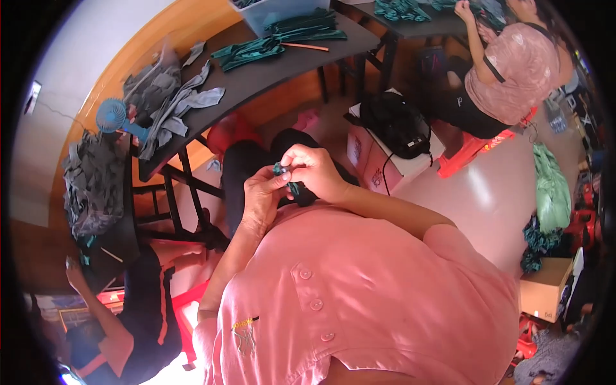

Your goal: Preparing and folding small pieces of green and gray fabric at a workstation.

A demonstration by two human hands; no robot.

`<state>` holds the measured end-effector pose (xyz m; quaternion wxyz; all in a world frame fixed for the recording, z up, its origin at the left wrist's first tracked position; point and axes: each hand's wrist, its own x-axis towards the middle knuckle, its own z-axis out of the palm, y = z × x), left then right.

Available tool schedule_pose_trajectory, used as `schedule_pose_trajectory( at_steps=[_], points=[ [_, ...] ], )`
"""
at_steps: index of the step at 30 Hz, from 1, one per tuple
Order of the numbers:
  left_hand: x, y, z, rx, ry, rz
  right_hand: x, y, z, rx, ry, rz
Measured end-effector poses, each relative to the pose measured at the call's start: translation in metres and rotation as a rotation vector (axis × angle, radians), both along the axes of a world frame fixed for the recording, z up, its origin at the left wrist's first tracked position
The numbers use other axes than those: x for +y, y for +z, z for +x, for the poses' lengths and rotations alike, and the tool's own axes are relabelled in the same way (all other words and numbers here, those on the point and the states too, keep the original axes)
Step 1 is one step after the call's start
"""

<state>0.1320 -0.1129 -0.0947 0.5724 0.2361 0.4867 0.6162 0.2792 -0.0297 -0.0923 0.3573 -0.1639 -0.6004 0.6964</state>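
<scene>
Head view: small dark green cloth pinched between both hands

Specimen: small piece of dark green cloth (294,188), bunched, between the two hands above the lap (239,168). Left hand (260,196): thumb and fingers pinching the cloth from its left. Right hand (319,173): fingertips drawn together at the upper part of the same piece, close against the left thumb; exact finger contact hidden. Pale speck (286,169) between the fingertips, too small to identify.

Handling (judged): very light, soft, limp; likely to crumple rather than hold a shape. Sheen on the green cloth bundles (250,54), on the dark table (256,83) beyond both hands, suggests a smooth face that may slide under fingertips. Not brittle; a cut edge might fray. Best hold: thumb-and-finger pinch close to the bunched part, second pinch on the loose lower end for light tension.

Surroundings: orange-brown stick (307,47) beside the bundles; grey cloth pile (93,186) well to the left of the left hand; black bag (393,122) beyond the right hand, to its right.
</scene>
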Motion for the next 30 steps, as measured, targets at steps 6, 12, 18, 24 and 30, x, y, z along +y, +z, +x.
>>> schedule_pose_trajectory(
  at_steps=[6,12,18,24,30],
  points=[
    [0.018,0.008,0.011,0.137,-0.154,0.038,0.003,-0.009,0.017,-0.029,-0.169,0.071],
    [0.018,0.001,0.002,0.136,-0.104,0.058,0.001,-0.022,0.002,-0.046,-0.269,0.158],
    [0.014,0.002,-0.01,0.243,-0.022,0.101,0.002,-0.015,-0.011,-0.098,-0.281,0.296],
    [0.013,-0.007,-0.02,0.175,-0.025,0.109,0.009,-0.02,-0.025,-0.087,-0.278,0.268],
    [0.042,-0.013,-0.018,0.1,-0.014,0.08,0.022,-0.028,-0.025,-0.093,-0.391,0.304]
  ],
)
